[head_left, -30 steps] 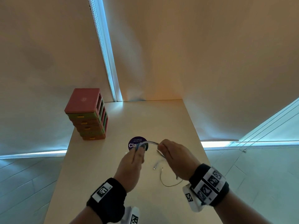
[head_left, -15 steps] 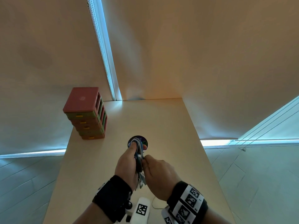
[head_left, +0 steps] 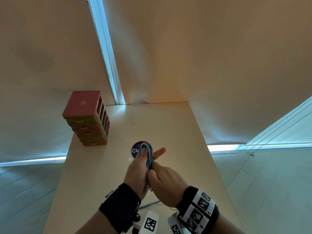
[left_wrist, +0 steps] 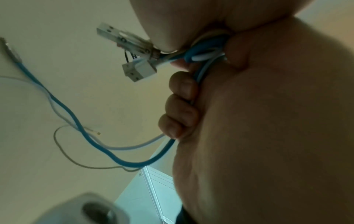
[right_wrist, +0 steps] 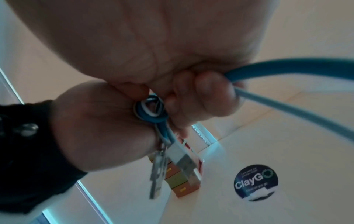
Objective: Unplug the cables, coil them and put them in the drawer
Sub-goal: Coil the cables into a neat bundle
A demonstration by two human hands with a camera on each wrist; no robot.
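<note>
A bundle of blue and white cables is coiled into loops above the table. My left hand holds the coil upright, thumb on one side and a straight finger on the other. My right hand sits just below, its fingers curled round the blue cable and a white one. USB plugs dangle from the coil beside the left hand. Loose blue cable tail and a thin grey wire trail on the table. The drawer unit stands far left, all drawers closed.
The pale table is narrow, with walls at the back and both sides. A round dark sticker lies on it behind the coil. The drawer stack is red and green with yellow handles. White wrist-camera mounts hang under my wrists.
My hands, apart a second ago with a loop stretched between them, have come together. The loop has joined the coil in my left hand, and my right hand has slid down under it.
</note>
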